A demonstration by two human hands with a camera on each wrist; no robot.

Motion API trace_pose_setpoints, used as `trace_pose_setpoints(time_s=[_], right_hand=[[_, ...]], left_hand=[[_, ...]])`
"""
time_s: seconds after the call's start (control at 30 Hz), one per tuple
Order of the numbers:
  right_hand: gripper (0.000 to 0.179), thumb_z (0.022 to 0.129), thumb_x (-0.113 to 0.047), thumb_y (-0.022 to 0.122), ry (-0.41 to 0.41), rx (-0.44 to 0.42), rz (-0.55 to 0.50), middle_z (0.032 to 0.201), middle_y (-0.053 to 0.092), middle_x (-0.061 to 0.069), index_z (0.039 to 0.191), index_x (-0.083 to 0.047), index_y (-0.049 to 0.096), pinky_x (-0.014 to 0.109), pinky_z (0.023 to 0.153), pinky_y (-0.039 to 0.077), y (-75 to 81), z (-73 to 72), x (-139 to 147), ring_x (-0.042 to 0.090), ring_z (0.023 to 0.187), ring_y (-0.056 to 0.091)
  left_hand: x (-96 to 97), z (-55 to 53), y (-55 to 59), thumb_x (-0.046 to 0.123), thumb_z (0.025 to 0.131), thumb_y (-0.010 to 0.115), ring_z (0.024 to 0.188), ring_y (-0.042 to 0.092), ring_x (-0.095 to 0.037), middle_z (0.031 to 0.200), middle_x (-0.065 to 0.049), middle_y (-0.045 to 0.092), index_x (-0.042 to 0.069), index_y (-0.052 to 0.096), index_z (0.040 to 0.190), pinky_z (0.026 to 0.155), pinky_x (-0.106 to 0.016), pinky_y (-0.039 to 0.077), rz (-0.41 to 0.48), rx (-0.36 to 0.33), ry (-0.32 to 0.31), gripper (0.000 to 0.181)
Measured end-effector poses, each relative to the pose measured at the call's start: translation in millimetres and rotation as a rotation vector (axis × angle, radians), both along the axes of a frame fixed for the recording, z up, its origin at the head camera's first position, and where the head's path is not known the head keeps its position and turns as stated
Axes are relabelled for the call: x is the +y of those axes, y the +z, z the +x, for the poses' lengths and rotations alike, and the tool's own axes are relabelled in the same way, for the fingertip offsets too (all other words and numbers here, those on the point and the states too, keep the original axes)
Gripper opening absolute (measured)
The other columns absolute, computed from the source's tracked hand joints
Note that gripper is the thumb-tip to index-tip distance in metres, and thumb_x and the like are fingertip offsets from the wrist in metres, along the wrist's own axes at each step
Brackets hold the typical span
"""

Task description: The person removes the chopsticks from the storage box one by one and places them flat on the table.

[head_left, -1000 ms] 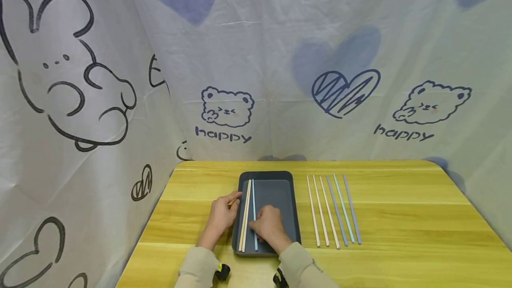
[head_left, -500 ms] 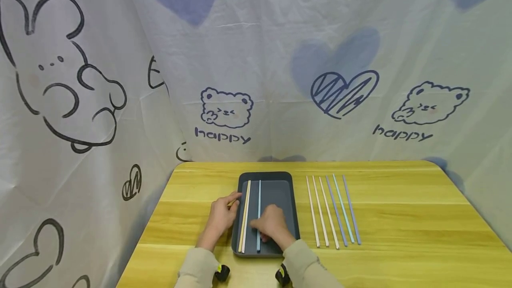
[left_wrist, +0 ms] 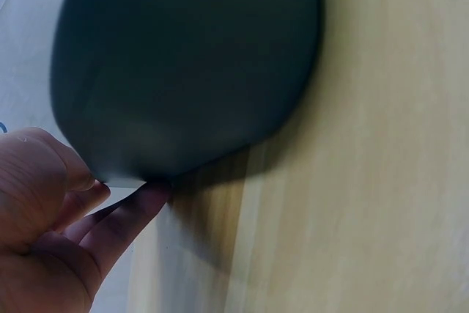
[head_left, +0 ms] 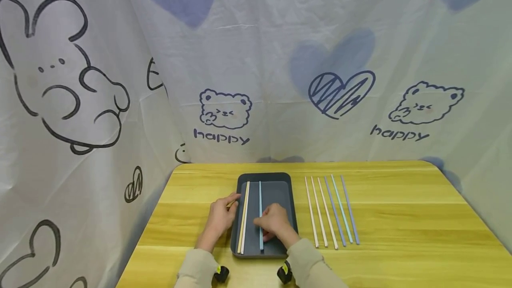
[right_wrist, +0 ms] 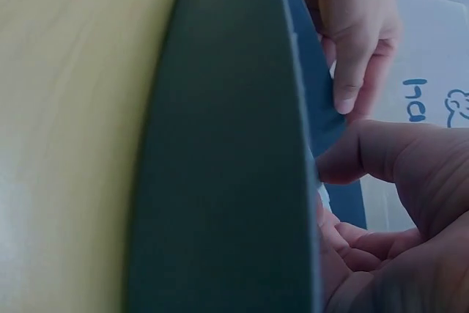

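The right hand [head_left: 276, 221] was bent in over the tray [head_left: 278, 194], thumb and curled fingers pinching a blue stick [head_left: 260, 199] near its closer half, with the gap between them all but closed. That stick ran lengthwise within the tray, a little left of the tray's middle; whether its whole length touched the tray floor could not be told. The left hand [head_left: 221, 217] was at the tray's left rim, thumb and forefinger bent close together with the edge pinched between them; how firmly was not clear. Inside the tray, along its left wall, lay a yellow stick [head_left: 241, 237] and an off-white stick [head_left: 244, 237], side by side, touching or nearly so at the far end. Light sleeves [head_left: 312, 261] reached in from in front of the tray's near side, each with a black wrist device [head_left: 285, 272] beside its cuff. To the right of the tray, apart from it, six sticks lay in a slanting row: nearest the tray, three pale pink sticks [head_left: 319, 212], then a violet stick [head_left: 334, 211], a light-blue stick [head_left: 342, 208] and, farthest out, a second violet stick [head_left: 350, 210]. A yellowish wood-grain table [head_left: 400, 217] lay under the tray, and beyond the tray's far end hung a pale cloth [head_left: 280, 119] printed with hearts, bears and the word "happy".
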State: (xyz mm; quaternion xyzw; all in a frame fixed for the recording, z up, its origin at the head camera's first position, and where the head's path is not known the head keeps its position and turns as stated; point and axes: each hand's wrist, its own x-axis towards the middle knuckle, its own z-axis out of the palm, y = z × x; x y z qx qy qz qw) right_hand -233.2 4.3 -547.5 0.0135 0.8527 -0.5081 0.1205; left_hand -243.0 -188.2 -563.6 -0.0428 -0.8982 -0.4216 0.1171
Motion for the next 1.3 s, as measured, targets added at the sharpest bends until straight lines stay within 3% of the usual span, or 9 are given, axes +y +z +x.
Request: trace_pose_setpoints(time_s=[0.1, 0.27, 0.33, 0.5, 0.63, 0.83, 1.07, 1.3], right_hand=[[0.018, 0.084, -0.009, 0.079, 0.011, 0.008, -0.009, 0.057, 0.06, 0.006, 0.08, -0.004, 0.062, 0.035, 0.046, 0.059, 7.3, 2.2, 4, 0.012, 0.038, 0.059], [0.017, 0.083, -0.008, 0.078, 0.004, 0.034, -0.032, 0.063, 0.06, 0.006, 0.086, -0.003, 0.062, 0.038, 0.049, 0.06, 19.1, 2.1, 13, 0.014, 0.041, 0.06], [0.018, 0.082, -0.007, 0.077, -0.007, 0.04, -0.048, 0.066, 0.06, 0.006, 0.09, -0.002, 0.062, 0.039, 0.05, 0.061, 22.3, 1.5, 17, 0.014, 0.042, 0.059], [0.024, 0.081, -0.006, 0.075, -0.035, 0.051, -0.087, 0.066, 0.059, 0.005, 0.101, 0.001, 0.062, 0.039, 0.049, 0.06, 27.3, 0.0, 27, 0.013, 0.044, 0.056], [0.027, 0.08, -0.005, 0.074, -0.047, 0.053, -0.118, 0.064, 0.059, 0.004, 0.103, 0.002, 0.063, 0.036, 0.046, 0.059, 30.1, -1.2, 32, 0.013, 0.044, 0.055], [0.028, 0.082, -0.005, 0.073, -0.055, 0.059, -0.131, 0.069, 0.062, 0.004, 0.106, 0.002, 0.063, 0.035, 0.046, 0.058, 34.0, -3.1, 43, 0.014, 0.046, 0.056], [0.028, 0.083, -0.007, 0.072, -0.081, 0.054, -0.109, 0.071, 0.063, 0.005, 0.109, 0.002, 0.065, 0.033, 0.046, 0.058, 38.9, -9.7, 60, 0.015, 0.048, 0.057], [0.03, 0.085, -0.007, 0.072, -0.103, 0.044, -0.103, 0.064, 0.057, 0.003, 0.113, 0.001, 0.065, 0.029, 0.045, 0.055, 40.0, -13.4, 75, 0.014, 0.047, 0.053]], left_hand=[[0.3, 0.1, -0.5, 0.002, 0.103, 0.063, 0.111, 0.072, -0.03, 0.143, -0.022, 0.065, 0.003, 0.074, 0.131, 0.051, -0.02, 0.044, -0.008, 0.022, 0.002, 0.03], [0.9, -0.9, -0.3, 0.002, 0.103, 0.064, 0.082, 0.073, -0.023, 0.143, -0.022, 0.065, 0.003, 0.074, 0.131, 0.051, -0.019, 0.045, 0.003, 0.026, -0.001, 0.03], [1.1, -1.1, -0.3, 0.002, 0.103, 0.064, 0.086, 0.075, -0.025, 0.143, -0.022, 0.065, 0.003, 0.073, 0.132, 0.053, -0.019, 0.045, 0.003, 0.026, -0.002, 0.03], [0.4, -1.7, -2.4, 0.001, 0.102, 0.065, 0.115, 0.073, -0.036, 0.14, -0.022, 0.067, 0.002, 0.074, 0.13, 0.063, -0.021, 0.051, -0.037, 0.064, 0.003, 0.03], [0.6, -1.3, -2.9, 0.0, 0.101, 0.065, 0.123, 0.068, -0.039, 0.139, -0.021, 0.068, 0.002, 0.075, 0.129, 0.071, -0.023, 0.055, -0.05, 0.071, 0.01, 0.03], [1.7, -1.1, -2.2, 0.0, 0.102, 0.064, 0.124, 0.068, -0.038, 0.142, -0.02, 0.067, 0.002, 0.074, 0.13, 0.066, -0.021, 0.052, -0.03, 0.047, 0.011, 0.03], [1.2, -2.9, -3.4, 0.002, 0.103, 0.064, 0.11, 0.074, -0.033, 0.144, -0.021, 0.065, 0.003, 0.074, 0.132, 0.053, -0.02, 0.045, -0.014, 0.029, 0.007, 0.031], [1.3, -1.8, -3.2, 0.001, 0.101, 0.066, 0.124, 0.068, -0.04, 0.138, -0.02, 0.069, 0.003, 0.075, 0.128, 0.069, -0.024, 0.054, -0.053, 0.071, 0.016, 0.029]])
